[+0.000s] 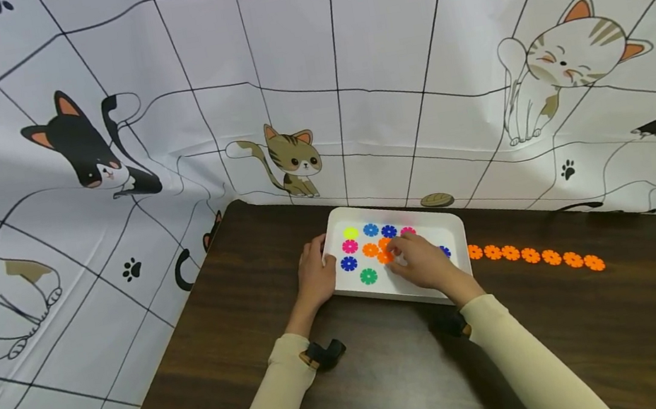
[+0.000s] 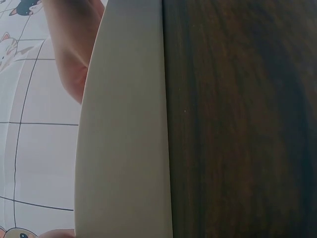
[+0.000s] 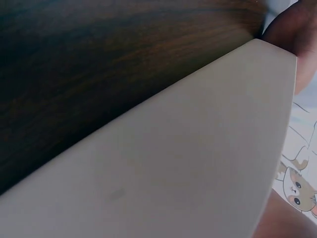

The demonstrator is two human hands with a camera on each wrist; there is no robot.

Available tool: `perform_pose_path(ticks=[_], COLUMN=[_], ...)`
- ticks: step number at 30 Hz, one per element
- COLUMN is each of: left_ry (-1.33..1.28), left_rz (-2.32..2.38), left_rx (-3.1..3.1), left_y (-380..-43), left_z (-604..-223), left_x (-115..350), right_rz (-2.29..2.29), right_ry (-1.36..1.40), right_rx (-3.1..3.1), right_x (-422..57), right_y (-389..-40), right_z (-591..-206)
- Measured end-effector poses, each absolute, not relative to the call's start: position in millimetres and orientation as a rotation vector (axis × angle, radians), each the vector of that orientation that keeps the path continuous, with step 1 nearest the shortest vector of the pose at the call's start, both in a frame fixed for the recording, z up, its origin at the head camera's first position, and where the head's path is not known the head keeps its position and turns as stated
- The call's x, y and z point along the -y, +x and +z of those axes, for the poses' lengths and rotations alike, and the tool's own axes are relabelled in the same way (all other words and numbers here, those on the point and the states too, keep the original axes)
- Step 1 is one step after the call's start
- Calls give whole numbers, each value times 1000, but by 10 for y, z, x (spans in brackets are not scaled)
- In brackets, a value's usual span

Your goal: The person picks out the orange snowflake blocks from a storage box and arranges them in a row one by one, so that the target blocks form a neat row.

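Note:
A shallow white tray [image 1: 406, 290] stands on the dark table, filling much of both wrist views as a pale side wall. My left hand [image 1: 316, 272] grips its left end, thumb over the rim and fingers along the outside. Over the tray's middle, my right hand [image 1: 422, 262] reaches down, its index finger and thumb apart beside a cluster of orange snowflake discs [image 1: 370, 250]. Around these lie a green disc [image 1: 368, 276], a yellow disc [image 1: 350, 233], and several blue and pink ones. The right hand hides part of the tray.
A row of several orange discs [image 1: 531, 255] runs rightward from the tray's right end across the wooden table [image 1: 642, 319]. Behind and left of the table hangs a white cloth [image 1: 380, 46] printed with cats and grid lines. Each wrist wears a black strap-on camera.

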State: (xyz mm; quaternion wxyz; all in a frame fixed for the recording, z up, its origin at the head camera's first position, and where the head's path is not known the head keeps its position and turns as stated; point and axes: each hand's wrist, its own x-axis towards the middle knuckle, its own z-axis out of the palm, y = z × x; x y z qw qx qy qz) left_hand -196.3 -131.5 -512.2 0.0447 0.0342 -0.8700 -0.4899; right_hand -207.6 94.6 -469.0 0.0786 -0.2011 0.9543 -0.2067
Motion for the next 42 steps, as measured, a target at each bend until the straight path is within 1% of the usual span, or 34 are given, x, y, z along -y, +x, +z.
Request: perform_pose_path(ticks=[17,27,34,42], left_ry=[92,69,57,66], left_rz=[-1515,-1504,-1472,-1489], left_rx=[2651,2631,2644,2639], left_y=[-2006,-1988,-1947,-1957], left_z=[-5108,-5137,-5161,-5149], left_x=[1264,1288,1330,1325], right_rz=[-566,-598,-592,-550], right_ry=[-540,-440,-452,-510], right_rx=[-2914,-2905,-2898,-2879], right_x=[-899,-839,-814,-832], right_y=[-2131,-2137,-2122,-2121], right_z=[-4653,-4694,-4754,-4700])
